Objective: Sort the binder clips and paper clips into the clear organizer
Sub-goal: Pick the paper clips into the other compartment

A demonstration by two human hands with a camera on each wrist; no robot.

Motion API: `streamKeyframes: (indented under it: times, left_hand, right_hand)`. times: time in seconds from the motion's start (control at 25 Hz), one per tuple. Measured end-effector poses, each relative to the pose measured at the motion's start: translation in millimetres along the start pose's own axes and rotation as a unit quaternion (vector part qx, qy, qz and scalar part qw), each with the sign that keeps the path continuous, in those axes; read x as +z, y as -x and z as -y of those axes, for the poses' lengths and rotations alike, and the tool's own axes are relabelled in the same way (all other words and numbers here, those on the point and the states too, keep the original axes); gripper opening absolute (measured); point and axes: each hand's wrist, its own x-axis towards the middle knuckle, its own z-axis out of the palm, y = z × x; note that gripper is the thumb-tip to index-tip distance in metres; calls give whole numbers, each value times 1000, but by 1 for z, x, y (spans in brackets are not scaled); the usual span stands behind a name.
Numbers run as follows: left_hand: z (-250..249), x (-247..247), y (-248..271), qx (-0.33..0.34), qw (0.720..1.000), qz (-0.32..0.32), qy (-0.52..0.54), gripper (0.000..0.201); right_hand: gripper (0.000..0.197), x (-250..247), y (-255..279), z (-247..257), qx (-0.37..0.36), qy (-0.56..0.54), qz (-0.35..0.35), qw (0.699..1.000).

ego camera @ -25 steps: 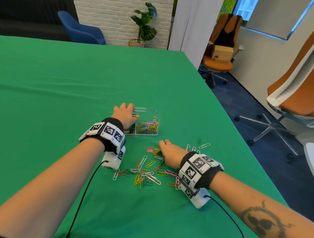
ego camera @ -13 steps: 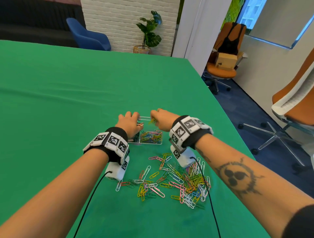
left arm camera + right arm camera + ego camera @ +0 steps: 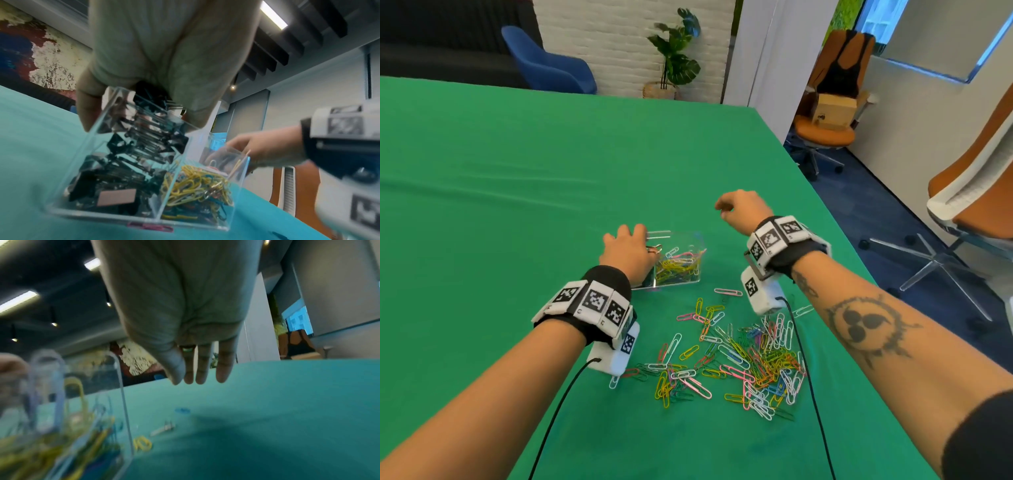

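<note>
The clear organizer (image 3: 681,279) stands on the green cloth. My left hand (image 3: 631,246) grips its left end, fingers over the rim. In the left wrist view, black binder clips (image 3: 131,170) fill the organizer's (image 3: 238,186) left compartment and coloured paper clips (image 3: 193,183) the right one. My right hand (image 3: 738,212) hovers above the cloth just right of the organizer; its fingers (image 3: 201,369) hang straight and hold nothing. A loose pile of coloured paper clips (image 3: 750,356) lies on the cloth in front of the organizer, between my forearms.
A few stray clips (image 3: 141,446) lie on the cloth beside the organizer's right wall. The table's right edge (image 3: 835,219) drops to the floor near my right hand. Office chairs (image 3: 969,192) stand beyond it.
My right hand went from the pile to the paper clip compartment with clips, then lifted away to the right with nothing in it. My left hand stayed on the organizer.
</note>
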Motion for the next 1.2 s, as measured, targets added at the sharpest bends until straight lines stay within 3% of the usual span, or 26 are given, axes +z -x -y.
streamKeyframes:
  times: [0.12,0.2,0.4,0.52,0.72,0.8,0.88,0.92,1.0,1.2]
  left_hand:
    - [1,-2,2,-15,1000,7,5,40]
    - [1,-5,2,-10,1000,5,3,38]
    - [4,-12,12,15,1000,1,5,34]
    - [9,-22,15,26,1000,12,10,33]
    - [11,-23,17,19,1000,17,2,31]
    - [11,-22,17,21,1000,11,5,30]
    - [11,-22,17,21,1000,7,1,30]
    - [10,-22,18,21,1000,4,-5,30]
    - [9,-22,21,23,1000,-3,-20,30]
    - [9,-22,23,27,999,0,-17,30]
  right_hand:
    - [54,43,-17,2,-22,116,170,978]
    - [57,63,-26,7,-59,170,229,957]
    - [56,78,-22,6,-122,168,290,934]
    - [67,68,0,0,-178,147,325,917]
    - [76,36,49,-23,-170,206,417,869]
    - [67,27,50,-23,-142,154,402,891]
    - [61,28,36,-7,-106,70,296,947]
    - [60,34,24,4,-103,55,254,960]
    - [61,48,7,24,-117,63,246,960]
    - [56,63,-5,29,-157,168,323,918]
